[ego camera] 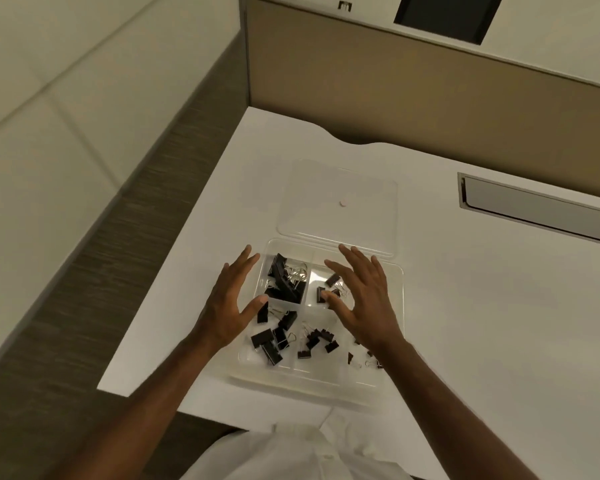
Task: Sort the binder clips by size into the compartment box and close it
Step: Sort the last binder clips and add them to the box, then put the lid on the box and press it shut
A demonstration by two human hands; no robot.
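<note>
**Ana:** What did you have on the feed, biggest thing first?

**Me:** The white bench point(465, 323) filled most of my view, with a tan partition point(413, 91) standing along its far edge and a long recessed slot point(534, 206) set into the top at the right. On the bench sat the clear compartment box point(397, 306), near the front edge, its lid point(340, 199) swung open and lying flat on the far side.

**Ana:** And the hands?

**Me:** Both were over the box, fingers straight and spread, holding nothing. My left hand point(231, 303) was at the box's left edge, its thumb close beside the clips in the near-left compartment. My right hand point(364, 299) was above the far-right compartment, palm down, covering part of it. I couldn't tell whether either was touching the plastic.

**Ana:** Where were the clips?

**Me:** All inside the box. The largest binder clips point(284, 282) were piled in the far-left compartment, between my two hands. A few medium ones point(333, 280) lay in the far-right compartment, just under my right fingers and thumb. Another group point(271, 341) sat in the near-left compartment beside my left wrist. Smaller clips point(317, 341) were in the near-middle one, and the smallest point(350, 358) in the near-right, partly hidden by my right forearm.
</note>
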